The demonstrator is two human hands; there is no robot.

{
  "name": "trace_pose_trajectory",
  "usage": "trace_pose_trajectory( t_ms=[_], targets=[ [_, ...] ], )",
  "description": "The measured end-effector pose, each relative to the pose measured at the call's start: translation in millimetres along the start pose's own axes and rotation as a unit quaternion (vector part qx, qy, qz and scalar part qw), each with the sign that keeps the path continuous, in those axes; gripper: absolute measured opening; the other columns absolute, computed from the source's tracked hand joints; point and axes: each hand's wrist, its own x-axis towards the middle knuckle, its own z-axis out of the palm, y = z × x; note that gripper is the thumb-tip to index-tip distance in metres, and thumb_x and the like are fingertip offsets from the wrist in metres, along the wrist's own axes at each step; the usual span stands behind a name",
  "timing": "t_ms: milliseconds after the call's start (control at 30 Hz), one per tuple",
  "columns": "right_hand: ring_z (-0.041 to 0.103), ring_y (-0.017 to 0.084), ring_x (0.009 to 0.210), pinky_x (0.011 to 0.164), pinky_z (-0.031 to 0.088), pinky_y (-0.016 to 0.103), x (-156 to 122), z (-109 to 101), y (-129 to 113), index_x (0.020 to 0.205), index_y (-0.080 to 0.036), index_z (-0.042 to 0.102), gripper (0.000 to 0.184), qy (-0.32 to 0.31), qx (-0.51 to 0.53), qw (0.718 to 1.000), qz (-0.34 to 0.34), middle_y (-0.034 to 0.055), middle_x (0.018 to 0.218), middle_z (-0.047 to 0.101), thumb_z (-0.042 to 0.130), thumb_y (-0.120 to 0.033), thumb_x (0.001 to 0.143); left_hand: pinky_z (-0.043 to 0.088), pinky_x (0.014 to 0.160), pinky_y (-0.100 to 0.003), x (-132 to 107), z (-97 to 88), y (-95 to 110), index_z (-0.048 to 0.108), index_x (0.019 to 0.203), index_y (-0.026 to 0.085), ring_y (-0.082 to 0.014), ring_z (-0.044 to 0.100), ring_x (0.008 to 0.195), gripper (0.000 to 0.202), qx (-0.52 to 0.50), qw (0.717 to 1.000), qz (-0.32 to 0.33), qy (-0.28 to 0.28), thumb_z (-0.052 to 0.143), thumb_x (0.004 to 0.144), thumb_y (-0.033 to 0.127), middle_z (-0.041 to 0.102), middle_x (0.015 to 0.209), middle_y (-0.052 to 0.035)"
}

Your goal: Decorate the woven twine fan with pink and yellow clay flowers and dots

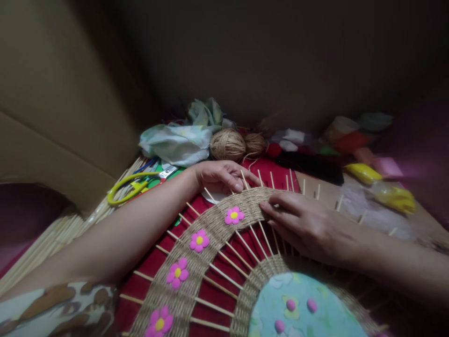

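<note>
The woven piece (259, 275), round and made of tan cord on pale sticks, fills the space from 5 to 7 o'clock, its lower part running out of sight. Its outer band (191, 266) carries 4 pink flowers (199, 240) with yellow centres, set along the stretch from 9 to 11 o'clock on the piece's own dial. Bare sticks (219, 302) span the gap to an inner ring, and within that sits a light blue printed panel (308, 318) with 3 pink balls (279, 326) on it.

The 2 hands are near each other but apart, both at the top of the outer band. The left hand (224, 175) has its thumb and fingers at the outer rim, around a stick end; whether they pinch it, I cannot tell. The right hand (308, 222) lies across the band just to the right, fingers bent over the weave; its thumb is hidden, so I cannot tell how firmly it grips.

Just beyond the left hand, at 12 o'clock, rests a ball of twine (228, 144), with pale printed fabric (178, 140) beside it at 10 o'clock. Yellow-handled scissors (135, 185) lie at 9 o'clock, and a yellow packet (364, 173) at 3 o'clock.
</note>
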Motion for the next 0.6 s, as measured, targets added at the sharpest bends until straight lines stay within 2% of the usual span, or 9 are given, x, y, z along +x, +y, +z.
trace_pose_trajectory(
  t_ms=[100, 267, 367, 467, 600],
  targets=[
    [0.059, 0.026, 0.093, 0.074, 0.054, 0.039, -0.8, -0.7, -0.6, 0.103, -0.007, 0.061, 0.023, -0.023, -0.013, 1.000, 0.002, 0.0186, 0.098, 0.062, 0.044, -0.016, 0.091, 0.051, 0.080, -0.035, -0.9, -0.4, -0.3, 0.056, 0.121, 0.006, -0.0237, 0.068, 0.086, 0.052, -0.005, 1.000, 0.002, 0.004, 0.066, 0.070, 0.007, 0.072, 0.097, -0.0161],
    [0.059, 0.024, 0.086, 0.074, 0.054, 0.042, -1.4, -0.9, -1.4, 0.106, -0.009, 0.060, 0.026, -0.049, -0.005, 0.999, 0.011, 0.0165, 0.095, 0.062, 0.041, -0.020, 0.092, 0.051, 0.075, -0.032, -0.7, 0.4, 0.7, 0.057, 0.119, 0.006, -0.0226, 0.068, 0.085, 0.051, 0.002, 1.000, -0.003, 0.012, 0.067, 0.069, 0.006, 0.072, 0.095, -0.0149],
    [0.060, 0.026, 0.093, 0.074, 0.055, 0.040, -2.9, -1.1, -1.3, 0.111, -0.009, 0.059, 0.027, -0.027, 0.002, 0.999, 0.023, 0.0174, 0.100, 0.062, 0.042, -0.019, 0.091, 0.051, 0.075, -0.032, -0.1, 0.3, 0.4, 0.057, 0.118, 0.006, -0.0217, 0.069, 0.083, 0.050, 0.007, 1.000, 0.000, 0.010, 0.067, 0.069, 0.006, 0.072, 0.092, -0.0139],
    [0.062, 0.024, 0.093, 0.074, 0.056, 0.038, -5.5, -3.2, -1.0, 0.115, -0.014, 0.057, 0.028, 0.008, 0.024, 0.999, 0.046, 0.0148, 0.103, 0.063, 0.043, -0.018, 0.091, 0.052, 0.073, -0.030, 0.4, 0.0, -0.4, 0.058, 0.116, 0.007, -0.0195, 0.069, 0.078, 0.049, 0.009, 1.000, 0.005, 0.017, 0.067, 0.069, 0.006, 0.073, 0.087, -0.0118],
    [0.062, 0.022, 0.086, 0.068, 0.056, 0.035, -3.2, -21.1, -9.0, 0.111, -0.021, 0.059, 0.027, 0.016, 0.078, 0.994, 0.073, 0.0116, 0.100, 0.064, 0.045, -0.015, 0.090, 0.052, 0.071, -0.030, 1.0, 1.1, -0.5, 0.060, 0.113, 0.006, -0.0192, 0.069, 0.076, 0.049, 0.005, 0.999, -0.001, 0.041, 0.069, 0.065, 0.005, 0.072, 0.089, -0.0123]
  ],
)
